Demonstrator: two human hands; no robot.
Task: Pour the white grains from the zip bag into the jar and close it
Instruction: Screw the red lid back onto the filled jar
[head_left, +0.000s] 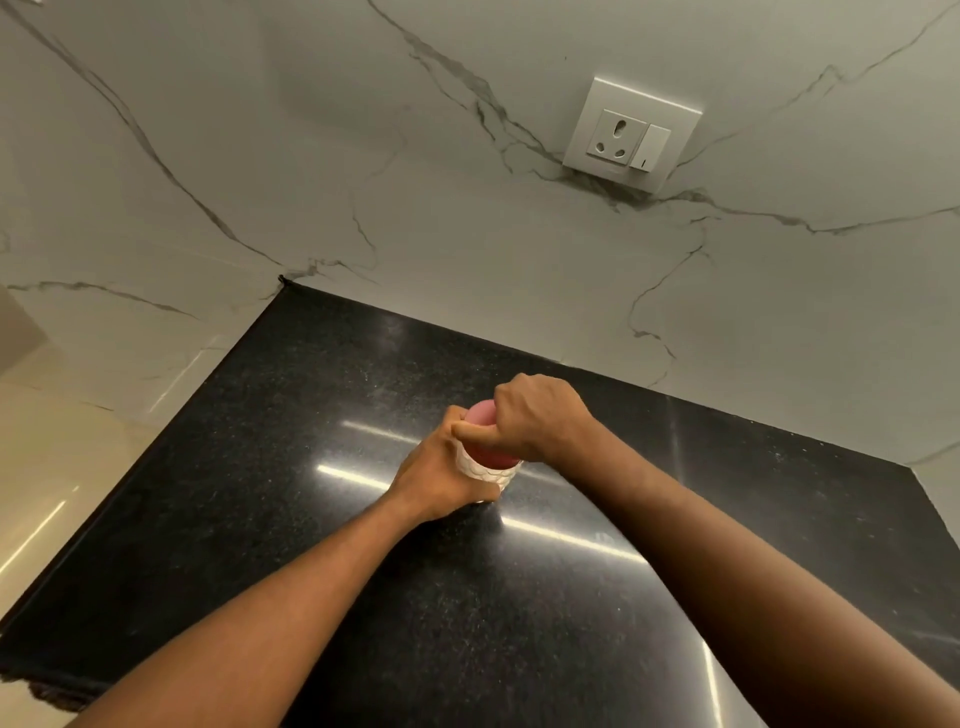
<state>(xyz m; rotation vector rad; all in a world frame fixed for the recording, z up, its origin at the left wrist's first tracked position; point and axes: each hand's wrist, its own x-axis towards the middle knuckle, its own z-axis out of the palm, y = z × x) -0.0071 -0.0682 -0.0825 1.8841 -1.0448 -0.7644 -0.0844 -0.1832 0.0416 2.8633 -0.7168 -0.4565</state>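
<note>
The jar (485, 470) stands on the counter (311, 545), a little right of the middle of the frame. The lid (485, 415) sits on top of the jar. The left hand (441, 478) grips the jar from its left side, and the right hand (540, 421) grips the lid from above and from the right. Behind the counter rises the wall (415, 208), which fills the upper half of the frame. On the wall, in the upper right, is a socket plate (631, 132). The floor (47, 467) lies at the left edge, beside the counter.
</note>
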